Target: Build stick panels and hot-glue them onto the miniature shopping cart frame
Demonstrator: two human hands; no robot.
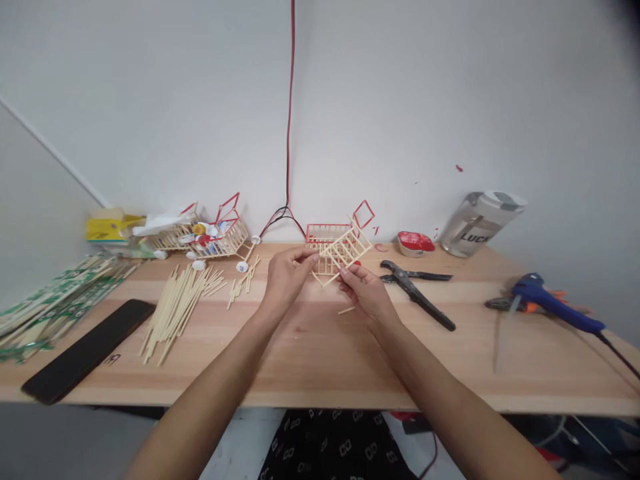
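Note:
A small ladder-like frame of pale wooden sticks (346, 249) is held up tilted over the table. My left hand (290, 272) is closed in a pinch at the frame's left end. Fingers of my right hand (369, 292) are closed on its lower edge. Right behind it stands a small stick cart with red-painted edges (327, 230) and a red handle (364, 213), partly hidden by the frame and my hands. One short loose stick (346, 310) lies on the table just below my right hand.
Left: loose sticks (175, 307), a black slab (90, 347), green-white stick packets (55, 300) and finished-looking carts (220, 237). Right: black-handled cutters (417, 290), red paint dish (415, 243), tilted clear jar (473, 227), blue glue gun (555, 303). A red-black cable (290, 113) hangs down the wall.

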